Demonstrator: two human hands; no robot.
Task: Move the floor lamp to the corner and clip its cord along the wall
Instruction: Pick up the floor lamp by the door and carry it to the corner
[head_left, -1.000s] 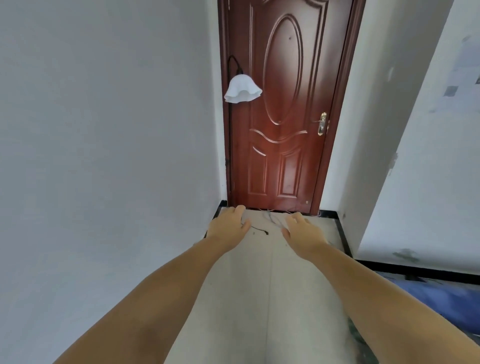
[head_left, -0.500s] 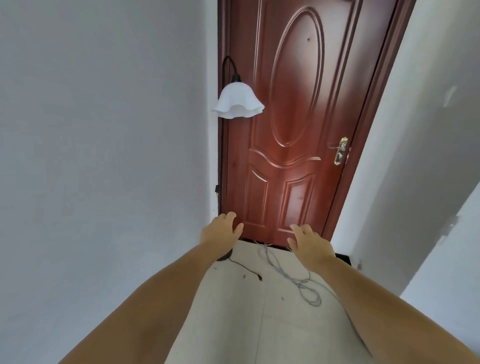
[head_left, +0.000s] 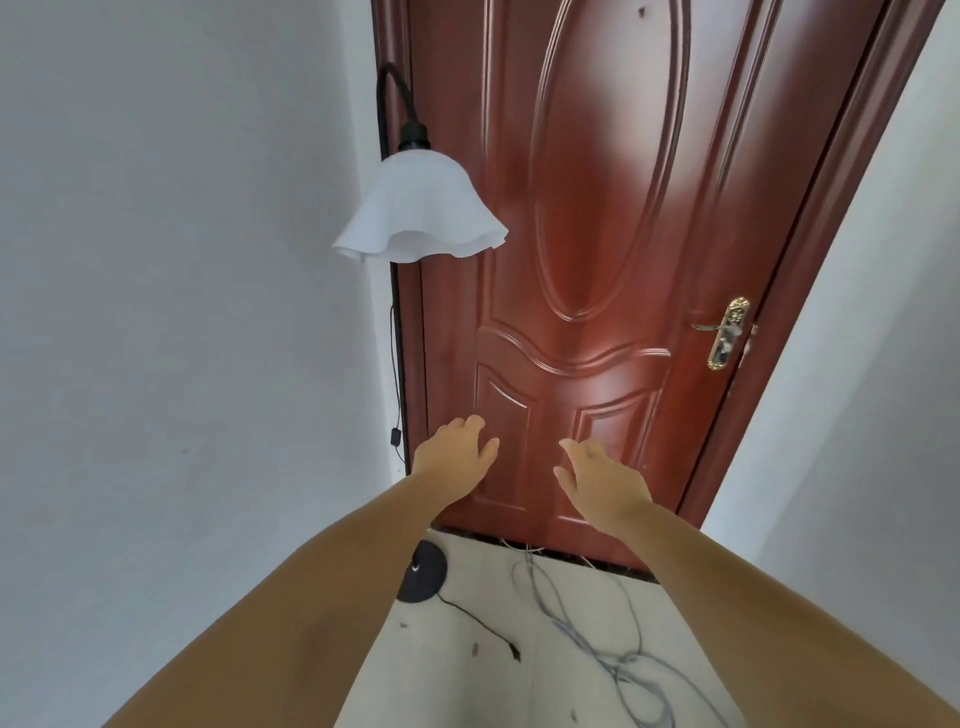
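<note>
The floor lamp stands in the corner where the left white wall meets the door frame. Its white ruffled shade (head_left: 421, 210) hangs from a curved black neck, and its thin black pole (head_left: 396, 332) runs down to a round black base (head_left: 423, 571) on the floor. Its black cord (head_left: 480, 626) trails loose across the pale floor, and an inline switch (head_left: 395, 436) hangs beside the pole. My left hand (head_left: 454, 452) is held out with fingers apart, just right of the pole, holding nothing. My right hand (head_left: 605, 480) is likewise empty and spread.
A dark red panelled door (head_left: 587, 260) with a brass handle (head_left: 727, 332) fills the end of the narrow passage. A tangle of grey cable (head_left: 613, 660) lies on the floor before it. White walls close in on both sides.
I have come much closer to the door and lamp; both grew larger in view. Both hands rose from floor level to in front of the door's lower panels.
</note>
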